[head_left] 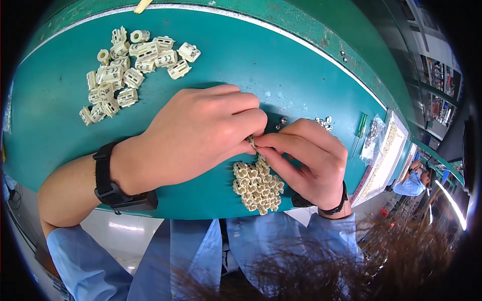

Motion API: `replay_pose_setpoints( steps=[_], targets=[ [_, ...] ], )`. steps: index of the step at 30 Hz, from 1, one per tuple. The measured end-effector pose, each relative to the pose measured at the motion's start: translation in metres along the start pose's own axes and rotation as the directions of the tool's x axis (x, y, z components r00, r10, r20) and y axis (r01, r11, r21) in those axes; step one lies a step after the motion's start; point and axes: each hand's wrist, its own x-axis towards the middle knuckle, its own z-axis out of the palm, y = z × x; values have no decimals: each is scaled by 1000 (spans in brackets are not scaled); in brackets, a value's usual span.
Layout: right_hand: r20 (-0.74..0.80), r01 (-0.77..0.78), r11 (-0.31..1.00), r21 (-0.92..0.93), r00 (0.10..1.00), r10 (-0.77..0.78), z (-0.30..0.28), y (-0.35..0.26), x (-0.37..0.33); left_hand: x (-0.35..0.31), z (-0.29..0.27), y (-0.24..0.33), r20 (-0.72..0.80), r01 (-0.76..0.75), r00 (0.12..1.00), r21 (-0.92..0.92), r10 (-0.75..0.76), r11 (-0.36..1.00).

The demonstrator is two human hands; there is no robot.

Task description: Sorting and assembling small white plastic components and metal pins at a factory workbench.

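Observation:
My left hand (211, 123) and my right hand (309, 155) meet over the green table, fingertips pinched together. Between them is a small cream plastic part (251, 141), mostly covered by my fingers. Just below the fingertips lies a cluster of small cream plastic parts (258, 185), packed close together. Beyond my right hand sit small shiny metal pieces (324, 123), with a few more metal pieces (282, 122) between the hands. At the upper left, a loose heap of cream cylindrical plastic housings (114, 74) with dark printing lies apart from both hands.
A green-handled screwdriver (362, 125) lies right of the metal pieces, beside a clear plastic bag (372, 140) of small parts. A white tray (384, 163) stands at the table's right edge. A raised green ledge (321, 32) runs along the back. Another person (412, 183) sits far right.

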Motion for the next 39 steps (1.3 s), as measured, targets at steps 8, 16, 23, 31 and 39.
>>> replay_pose_setpoints(
  steps=[8, 16, 23, 31, 39],
  targets=[
    [-6, 13, 1000, 1, 1000, -12, -11, 6, 1, 9, 1, 4, 22, 18, 1000, 0, -18, 1000],
    [-38, -192, 981, -32, 981, 191, -48, 30, 1, 23, -6, 5, 85, 42, 996, -69, -36, 997],
    [-20, -61, 993, -104, 998, 60, -48, 36, 1, 38, -18, 15, 145, -10, 989, -37, 16, 999],
    [-26, -12, 988, -154, 1000, 8, -73, 30, -4, 67, -87, 62, 28, 216, 965, 479, -261, 851],
    [-39, -39, 996, -81, 999, 36, -81, 34, -9, 70, -83, 66, -8, 218, 968, 516, -249, 829]
  ],
)
